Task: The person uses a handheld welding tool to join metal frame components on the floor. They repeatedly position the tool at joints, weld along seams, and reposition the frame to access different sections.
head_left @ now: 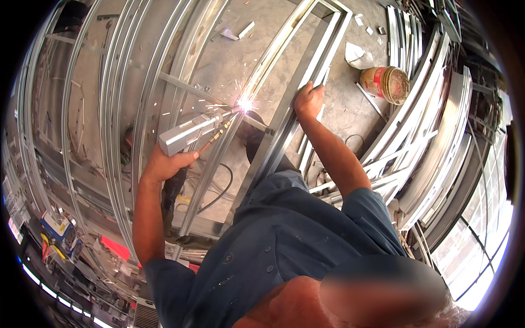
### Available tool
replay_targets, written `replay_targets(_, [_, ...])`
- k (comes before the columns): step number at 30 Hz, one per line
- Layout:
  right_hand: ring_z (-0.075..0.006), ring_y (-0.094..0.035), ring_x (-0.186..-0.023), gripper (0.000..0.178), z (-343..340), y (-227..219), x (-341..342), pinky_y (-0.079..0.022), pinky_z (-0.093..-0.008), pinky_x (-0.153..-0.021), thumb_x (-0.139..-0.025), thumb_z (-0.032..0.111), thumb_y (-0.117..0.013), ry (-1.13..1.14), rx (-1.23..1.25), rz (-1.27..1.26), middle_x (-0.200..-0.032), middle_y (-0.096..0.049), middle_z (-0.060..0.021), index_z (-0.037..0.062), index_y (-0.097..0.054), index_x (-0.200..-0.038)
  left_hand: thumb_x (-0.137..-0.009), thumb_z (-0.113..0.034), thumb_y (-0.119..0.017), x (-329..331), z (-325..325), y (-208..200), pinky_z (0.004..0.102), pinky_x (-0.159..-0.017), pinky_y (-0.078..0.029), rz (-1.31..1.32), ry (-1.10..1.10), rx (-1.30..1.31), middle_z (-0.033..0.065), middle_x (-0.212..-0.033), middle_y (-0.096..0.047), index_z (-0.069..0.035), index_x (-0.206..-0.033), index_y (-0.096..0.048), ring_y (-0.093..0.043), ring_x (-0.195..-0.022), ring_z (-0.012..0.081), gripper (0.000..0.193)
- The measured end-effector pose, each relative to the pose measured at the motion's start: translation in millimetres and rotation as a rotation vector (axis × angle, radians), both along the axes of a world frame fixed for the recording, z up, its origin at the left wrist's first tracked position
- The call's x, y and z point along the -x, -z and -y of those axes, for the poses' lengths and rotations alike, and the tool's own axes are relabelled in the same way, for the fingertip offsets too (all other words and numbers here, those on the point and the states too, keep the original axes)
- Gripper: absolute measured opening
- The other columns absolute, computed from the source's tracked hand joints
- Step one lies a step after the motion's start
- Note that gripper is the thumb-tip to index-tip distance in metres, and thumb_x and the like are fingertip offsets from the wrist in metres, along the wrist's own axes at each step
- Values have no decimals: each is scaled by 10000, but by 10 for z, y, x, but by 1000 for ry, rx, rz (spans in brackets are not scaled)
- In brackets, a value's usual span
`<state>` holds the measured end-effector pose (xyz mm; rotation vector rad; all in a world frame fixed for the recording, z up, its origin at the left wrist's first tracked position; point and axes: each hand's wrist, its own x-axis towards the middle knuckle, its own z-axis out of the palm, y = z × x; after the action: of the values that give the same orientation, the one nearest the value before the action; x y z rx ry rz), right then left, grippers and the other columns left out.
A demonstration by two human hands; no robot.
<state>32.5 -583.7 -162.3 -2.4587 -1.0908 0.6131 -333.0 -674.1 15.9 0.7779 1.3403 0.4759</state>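
My left hand [164, 164] grips a grey handheld welding gun [188, 133], its nozzle pointing right at a joint in a metal frame [284, 117]. A bright white spark [244, 104] flares at the nozzle tip, throwing small sparks up and left. My right hand [308, 101] presses down on the frame's right rail, fingers curled over the edge, a short way right of the spark. A black cable [221, 188] trails from the gun down under the frame.
Several long metal profiles lie stacked at the left [117, 109] and at the right [432, 131]. A worn bucket [389, 83] lies on the concrete floor at the upper right, with small metal offcuts [240, 31] near the top.
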Motion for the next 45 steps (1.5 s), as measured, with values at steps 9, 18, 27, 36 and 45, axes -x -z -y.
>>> replay_targets(9, [-567,-590,-977,448,12,21,-7,-439,-588,-871,-1018,374,-430,-15,-17,-1,-992,-632,-388,-64,-462,-1104,-782,-75,-774,35,42,19,291,-587,-514,12,-13,26,59,-895,-674,32,-1186,-628,-625,-690,125,443])
replay_targets(18, [-525,-626,-955,446,-6,-1,8,-472,-569,-842,-1004,375,-450,-11,29,50,-1005,-653,-343,-51,-478,-1134,-776,-76,-779,69,95,25,296,-594,-517,-5,-21,52,53,-889,-685,32,-1155,-646,-632,-687,120,416])
replay_targets(27, [-530,-622,-959,447,3,22,-14,-469,-570,-847,-1004,369,-452,-25,22,36,-1005,-646,-359,-59,-476,-1133,-777,-78,-785,70,106,-15,294,-602,-537,5,-24,68,69,-926,-695,31,-1174,-640,-647,-721,133,437])
replay_targets(36, [-529,-616,-959,427,-8,0,4,-459,-569,-846,-1003,354,-456,-22,1,43,-999,-642,-356,-61,-487,-1101,-781,-92,-769,106,160,-1,298,-612,-535,14,-11,71,79,-968,-690,35,-1212,-626,-643,-736,129,472])
replay_targets(45, [-529,-614,-969,423,2,39,-18,-460,-567,-846,-1003,347,-459,-33,-5,42,-1008,-642,-354,-63,-492,-1102,-769,-51,-781,113,204,-45,294,-594,-556,-5,-23,63,129,-985,-727,43,-1284,-603,-671,-766,146,554])
